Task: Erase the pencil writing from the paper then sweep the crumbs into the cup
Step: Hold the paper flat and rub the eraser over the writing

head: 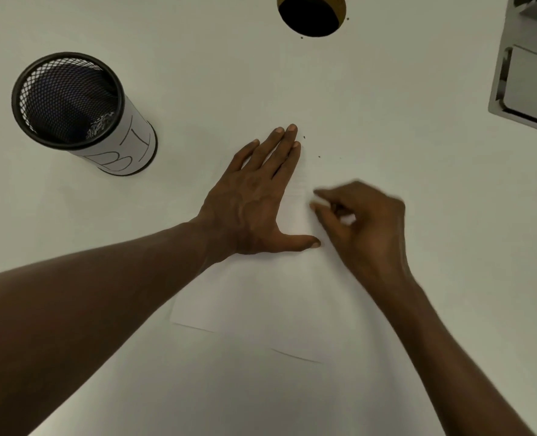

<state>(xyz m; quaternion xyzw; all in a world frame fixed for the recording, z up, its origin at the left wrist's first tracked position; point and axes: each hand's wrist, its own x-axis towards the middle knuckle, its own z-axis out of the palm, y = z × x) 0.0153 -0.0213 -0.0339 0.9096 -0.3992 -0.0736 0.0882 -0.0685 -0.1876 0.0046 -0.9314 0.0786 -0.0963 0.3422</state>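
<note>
**Eraser at work, cup far to the left**

Left hand (pixel 254 196) presses flat on the paper (pixel 261 303). Right hand (pixel 365 225), blurred, pinches a small white eraser (pixel 319 204) against the sheet. Crumbs (pixel 319 156) lie just beyond; the mesh cup (pixel 81 111) stands far-left, nearer the left hand.

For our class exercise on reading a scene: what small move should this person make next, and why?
Probably keep rubbing the eraser on the paper: the right hand pinches it, blurred, the left hand presses the sheet flat, and few crumbs show yet for the cup.
</note>
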